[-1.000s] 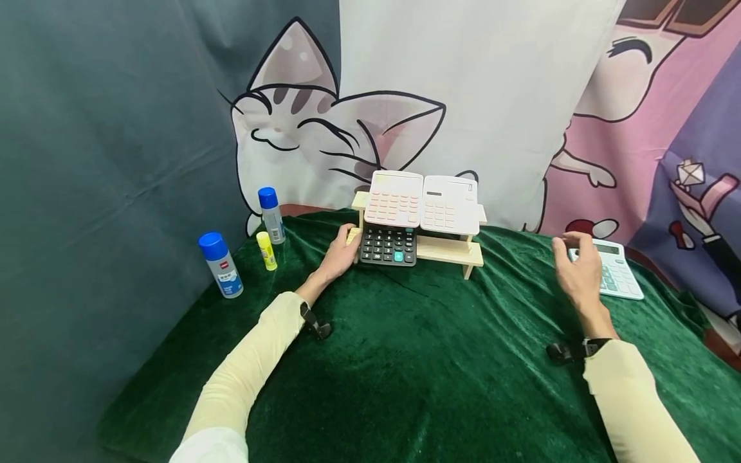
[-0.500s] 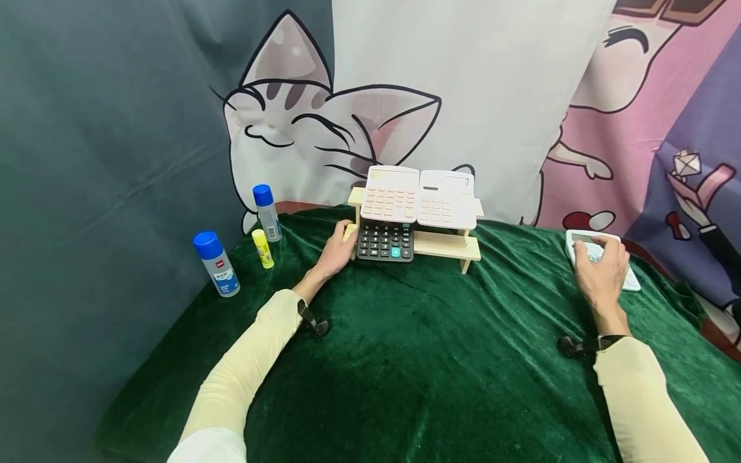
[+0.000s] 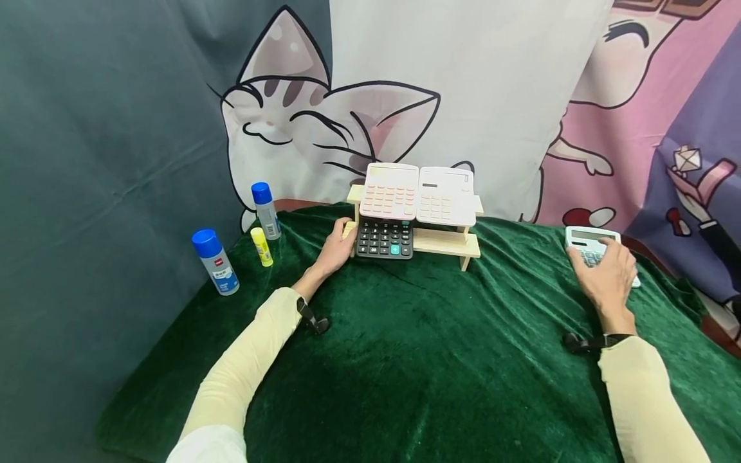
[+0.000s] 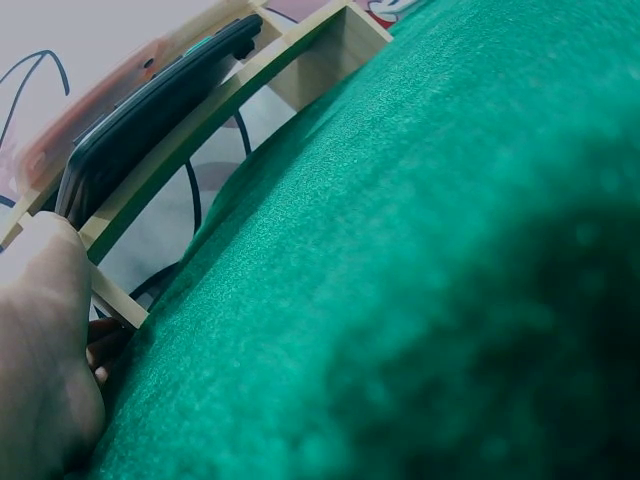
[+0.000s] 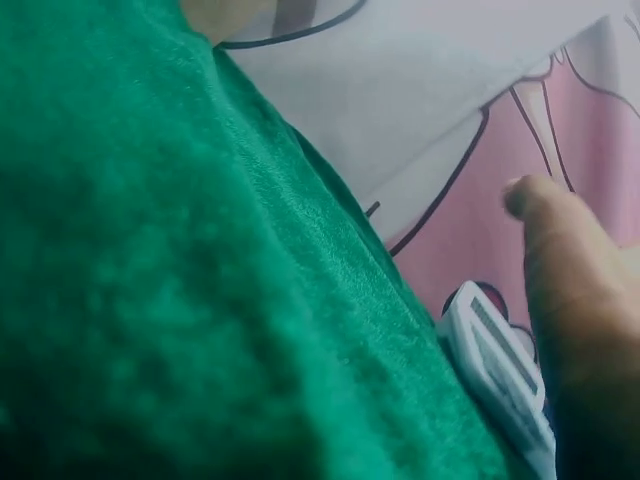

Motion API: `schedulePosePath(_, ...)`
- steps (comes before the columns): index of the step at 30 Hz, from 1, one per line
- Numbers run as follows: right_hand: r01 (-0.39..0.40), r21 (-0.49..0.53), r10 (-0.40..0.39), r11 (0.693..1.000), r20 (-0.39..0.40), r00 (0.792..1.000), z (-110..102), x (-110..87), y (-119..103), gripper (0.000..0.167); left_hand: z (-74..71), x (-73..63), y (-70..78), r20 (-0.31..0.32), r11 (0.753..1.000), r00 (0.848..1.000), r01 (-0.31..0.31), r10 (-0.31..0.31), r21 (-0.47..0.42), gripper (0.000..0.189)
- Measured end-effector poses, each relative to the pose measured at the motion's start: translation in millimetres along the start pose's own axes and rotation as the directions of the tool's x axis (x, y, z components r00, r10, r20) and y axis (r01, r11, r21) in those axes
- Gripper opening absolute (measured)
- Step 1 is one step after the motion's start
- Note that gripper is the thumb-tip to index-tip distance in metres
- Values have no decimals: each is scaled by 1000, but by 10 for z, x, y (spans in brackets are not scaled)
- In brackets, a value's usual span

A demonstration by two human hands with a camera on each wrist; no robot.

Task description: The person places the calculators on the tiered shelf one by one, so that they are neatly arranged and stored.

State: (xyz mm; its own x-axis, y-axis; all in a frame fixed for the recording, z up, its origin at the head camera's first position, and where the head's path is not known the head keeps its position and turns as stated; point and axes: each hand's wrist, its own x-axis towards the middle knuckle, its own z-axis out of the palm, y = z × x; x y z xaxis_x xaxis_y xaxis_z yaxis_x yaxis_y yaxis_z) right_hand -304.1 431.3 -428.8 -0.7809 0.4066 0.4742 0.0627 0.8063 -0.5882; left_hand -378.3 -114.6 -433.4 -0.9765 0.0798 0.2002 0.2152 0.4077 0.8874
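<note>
My left hand [image 3: 338, 248] grips the left end of a small two-tier wooden shelf [image 3: 446, 242]. In the left wrist view, the thumb [image 4: 50, 235] lies along the front of that end, and fingertips show behind its leg. A black calculator [image 3: 384, 241] leans on the lower tier beside this hand. Above it, a pink-and-white calculator [image 3: 388, 199] and a white calculator [image 3: 444, 204] stand side by side. At the far right my right hand [image 3: 604, 276] is over a pale green-and-white calculator [image 3: 592, 239], thumb and fingers spread. The right wrist view has the thumb raised above the calculator's edge.
Two blue-capped glue bottles, a nearer one [image 3: 215, 262] and a farther one [image 3: 266, 211], stand at the left. Between them stands a yellow glue stick [image 3: 262, 247]. Green velvet cloth [image 3: 417, 360] covers the table. A printed cartoon curtain [image 3: 463, 77] hangs behind.
My right hand has moved right and come over the pale calculator, which it earlier stood left of. The left hand stays at the shelf's end. The head view has shifted slightly.
</note>
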Motion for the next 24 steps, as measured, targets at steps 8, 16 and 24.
schedulePosePath(8, -38, -33, 40, 999, 58, 998, 7, -27, 76, 87, 1, 0, 3, 5, 1000, 1000, 5, -6, 7, 57)
schedulePosePath(16, -66, -129, 89, 989, 184, 979, -4, -45, 123, 103, -2, -11, 30, 0, 1000, 1000, 5, -5, 6, 56)
schedulePosePath(24, -94, -247, 163, 965, 278, 947, -39, -39, 179, 114, -2, -7, 13, -1, 1000, 1000, 8, -8, -7, 57)
